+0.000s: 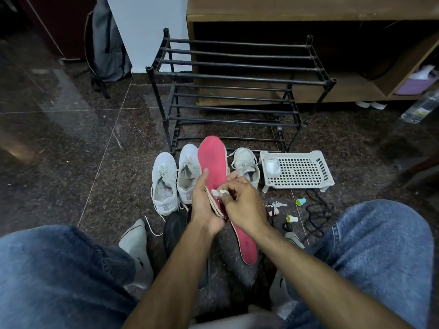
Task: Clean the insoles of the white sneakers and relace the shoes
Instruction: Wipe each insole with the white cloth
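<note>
My left hand (pixel 203 203) grips a long red insole (pixel 213 162) by its middle, holding it upright over the floor, with a second, pale insole edge (pixel 212 204) tucked against my palm. My right hand (pixel 240 205) pinches a small white wipe (pixel 217 192) and presses it on the red surface. Three white sneakers stand behind: two side by side at the left (pixel 164 181) (pixel 188 172), and one (pixel 245 166) to the right of the insole with its lace loose.
A black metal shoe rack (pixel 237 79) stands behind the sneakers. A white perforated plastic tray (pixel 297 170) lies at the right. Keys, small capped bottles (pixel 300 201) and a black cord lie on the dark stone floor. A black shoe (pixel 174 225) sits between my knees.
</note>
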A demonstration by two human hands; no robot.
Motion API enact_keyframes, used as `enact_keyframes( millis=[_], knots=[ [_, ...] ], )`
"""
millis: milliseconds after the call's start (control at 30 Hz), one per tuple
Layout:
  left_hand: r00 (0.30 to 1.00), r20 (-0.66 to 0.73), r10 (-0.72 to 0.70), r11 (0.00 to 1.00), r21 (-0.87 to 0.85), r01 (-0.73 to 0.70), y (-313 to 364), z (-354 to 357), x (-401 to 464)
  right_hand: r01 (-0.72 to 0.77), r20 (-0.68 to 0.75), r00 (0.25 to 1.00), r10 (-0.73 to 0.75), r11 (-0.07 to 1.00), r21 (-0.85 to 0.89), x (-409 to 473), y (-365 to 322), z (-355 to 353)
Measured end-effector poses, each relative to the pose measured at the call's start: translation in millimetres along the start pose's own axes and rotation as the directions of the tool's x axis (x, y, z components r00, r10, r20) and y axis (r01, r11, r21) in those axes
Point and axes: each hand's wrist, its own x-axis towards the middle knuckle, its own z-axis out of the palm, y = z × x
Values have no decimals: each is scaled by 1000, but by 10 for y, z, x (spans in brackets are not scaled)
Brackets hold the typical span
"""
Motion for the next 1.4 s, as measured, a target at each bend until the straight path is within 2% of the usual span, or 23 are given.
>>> enact_keyframes(
  millis=[67,167,233,300,400,467,567,633,733,833,933,1000,1133,1167,1267,1333,1400],
  knots=[
    [1000,28,10,998,-57,-8,7,-81,20,70,98,993,-62,994,-84,-47,-40,-27],
    [998,56,40,994,-107,-34,78,-206,88,183,261,950,-172,983,-19,-180,-49,-86],
    [996,84,26,994,-111,-17,49,-224,90,224,306,933,-190,971,-82,-189,-60,-133],
    [992,125,11,996,-93,0,-31,-195,65,260,247,948,-202,938,-230,-97,-94,-146],
    [991,135,-6,992,-124,23,-110,-122,23,184,79,983,-167,927,-328,47,-175,-130],
    [991,135,-2,989,-143,22,-107,-156,55,166,87,985,-146,940,-300,22,-184,-85],
    [994,99,51,990,-137,-37,-72,-303,114,211,271,946,-178,973,-97,-192,-110,-76],
    [992,113,50,992,-118,-37,-97,-360,143,240,351,917,-191,966,-101,-286,-42,-115],
    [989,144,-11,992,-123,29,-184,-327,112,269,227,951,-210,924,-272,-186,-8,-147],
    [986,162,-46,991,-116,66,-241,-223,69,229,108,973,-202,865,-445,90,-51,-155],
    [978,206,-39,993,-105,61,-218,-188,61,159,62,987,-147,858,-489,316,-75,-180],
    [981,188,-36,990,-127,61,-197,-264,108,186,94,983,-160,880,-437,283,-79,-166],
    [993,111,-31,991,-124,44,-204,-424,184,310,341,917,-207,907,-284,-52,-58,-106],
    [993,113,-38,991,-121,52,-225,-440,192,322,344,914,-215,901,-291,-62,-44,-109],
    [985,150,-80,986,-136,100,-294,-349,149,306,209,949,-236,851,-426,151,-39,-117],
    [979,166,-118,989,-70,131,-329,-287,121,244,134,970,-204,825,-510,363,-78,-126],
    [979,158,-128,992,2,129,-348,-269,113,207,141,978,-154,808,-552,528,-123,-136]
  ],
)
